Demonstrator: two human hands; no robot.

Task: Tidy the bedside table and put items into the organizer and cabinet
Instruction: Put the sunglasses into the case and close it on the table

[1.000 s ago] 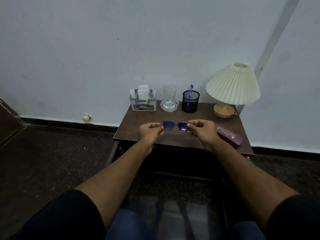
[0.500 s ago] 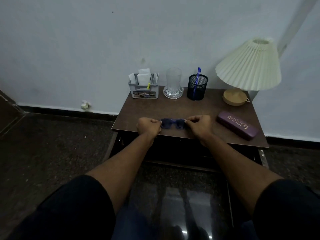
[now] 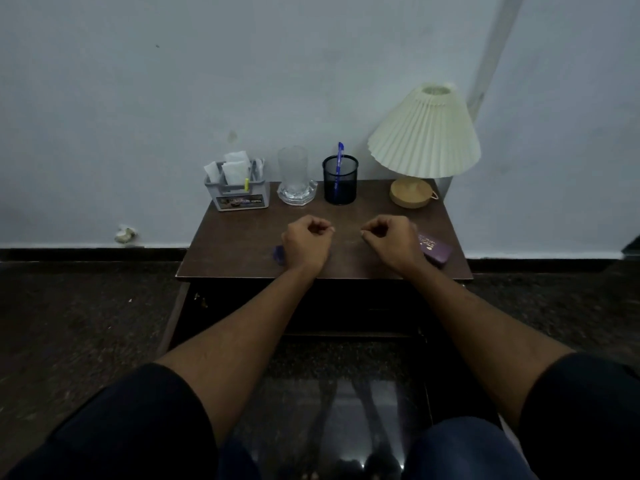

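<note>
The brown bedside table (image 3: 242, 237) stands against the wall. My left hand (image 3: 306, 242) hovers over its front middle with the fingers curled in, empty as far as I can see. A blue bit of the sunglasses (image 3: 278, 253) pokes out from under that hand; the rest is hidden. My right hand (image 3: 391, 242) is curled the same way a little to the right, and it partly covers the purple glasses case (image 3: 435, 248). A grey organizer (image 3: 239, 197) with white papers stands at the back left.
Along the back stand a clear glass (image 3: 294, 174) on a coaster, a black mesh pen holder (image 3: 340, 185) with a blue pen (image 3: 339, 155), and a cream pleated lamp (image 3: 424, 133). The dark cabinet front (image 3: 346, 306) lies below the tabletop. Some debris (image 3: 124, 233) lies by the skirting.
Both hands have let go of the sunglasses, which now lie on the table under my left hand. The hands have moved apart, and the view has tilted down.
</note>
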